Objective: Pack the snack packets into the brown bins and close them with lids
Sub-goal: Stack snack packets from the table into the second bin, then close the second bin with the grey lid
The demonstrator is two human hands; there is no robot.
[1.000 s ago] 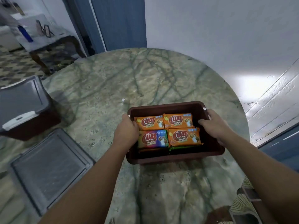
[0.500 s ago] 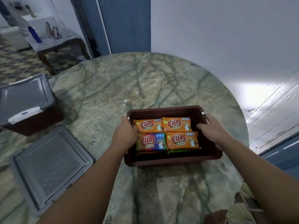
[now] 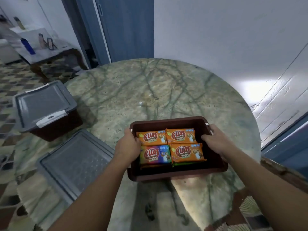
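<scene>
An open brown bin (image 3: pixel 180 174) rests on the round marble table (image 3: pixel 150 90), right of centre. Inside lie several Kuat snack packets in stacked layers: orange ones (image 3: pixel 180 135) on top and one multicoloured packet (image 3: pixel 155 154) at the front left. My left hand (image 3: pixel 129 145) grips the bin's left rim, my right hand (image 3: pixel 216 140) grips its right rim. A loose grey lid (image 3: pixel 75 164) lies flat on the table to the left. Farther left stands a second brown bin (image 3: pixel 55 127), closed with a grey lid (image 3: pixel 41 104) with a white latch.
The table's far edge meets a white wall and a blue door frame (image 3: pixel 126 27). A side table (image 3: pixel 46 50) with a blue bottle stands on patterned floor at the back left. A chair back (image 3: pixel 250 210) shows at the lower right.
The view has shifted, so the closed bin and the loose lid appear farther right. Both hands keep their hold on the open bin's rims.
</scene>
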